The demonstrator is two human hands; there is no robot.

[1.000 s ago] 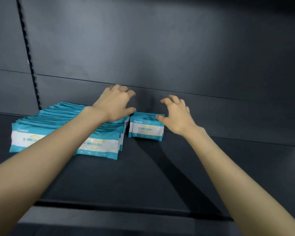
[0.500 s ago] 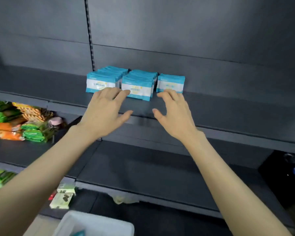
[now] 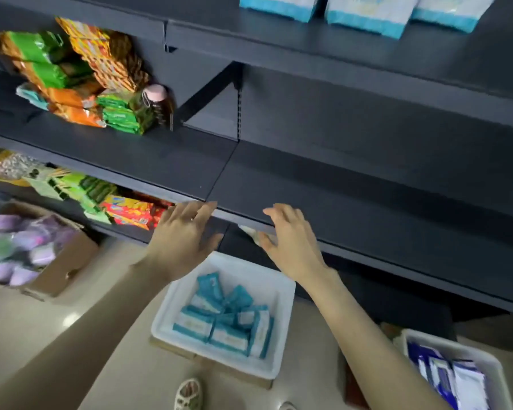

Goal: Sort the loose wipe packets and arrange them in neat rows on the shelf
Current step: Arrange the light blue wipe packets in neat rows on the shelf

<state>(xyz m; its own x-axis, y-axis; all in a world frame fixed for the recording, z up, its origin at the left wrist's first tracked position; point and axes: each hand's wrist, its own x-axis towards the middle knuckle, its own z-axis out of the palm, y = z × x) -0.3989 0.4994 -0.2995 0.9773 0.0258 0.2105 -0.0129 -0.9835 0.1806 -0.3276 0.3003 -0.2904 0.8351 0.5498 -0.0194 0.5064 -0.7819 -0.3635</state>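
Both released, fingers spread, empty: left grip (image 3: 184, 232), right grip (image 3: 290, 241). Loose wipe packets (image 3: 225, 318) jumbled in white bin (image 3: 160, 324) just below both grips; arranged rows (image 3: 365, 13) well above. Packets likely light, soft, slick film: pinch across flat faces, several together.

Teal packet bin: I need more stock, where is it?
Head view, bottom centre: the bin sits on the floor before the shelf, left of a second bin holding blue packets.
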